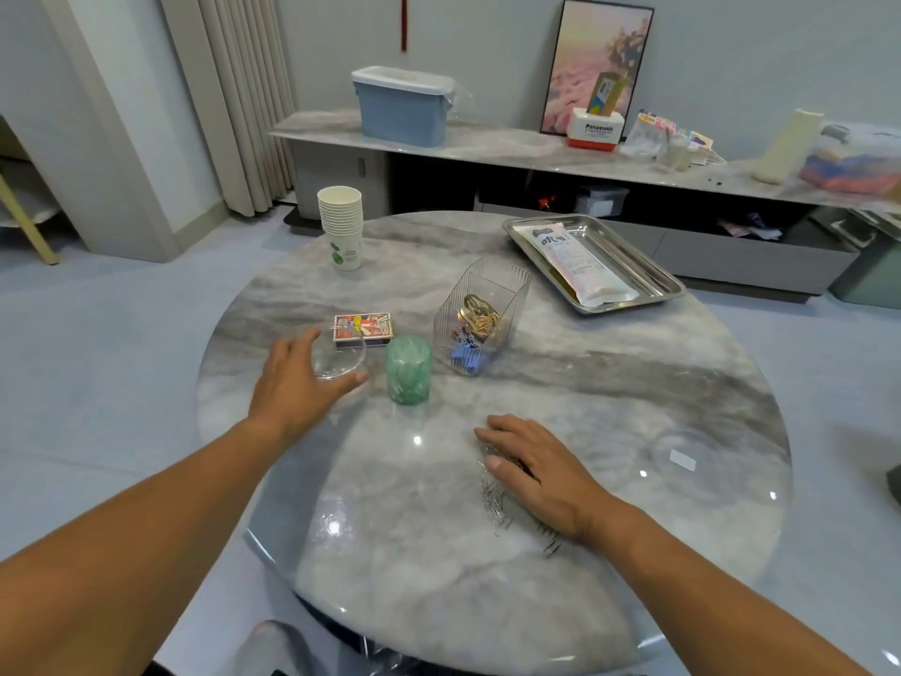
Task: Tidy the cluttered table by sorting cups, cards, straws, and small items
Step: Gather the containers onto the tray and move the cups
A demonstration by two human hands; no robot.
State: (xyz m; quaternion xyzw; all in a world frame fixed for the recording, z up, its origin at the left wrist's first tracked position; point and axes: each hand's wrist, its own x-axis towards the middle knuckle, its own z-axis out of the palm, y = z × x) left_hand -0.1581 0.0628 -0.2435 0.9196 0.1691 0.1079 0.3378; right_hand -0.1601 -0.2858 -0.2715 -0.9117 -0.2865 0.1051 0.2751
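Left hand (297, 383) cups our clear dish (341, 358), flat right hand (531, 465) covers the clips (497, 505); next, sweep clips into dish.

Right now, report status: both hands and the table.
Left hand on clear bowl. Right hand flat over loose paper clips. Green cup between hands.
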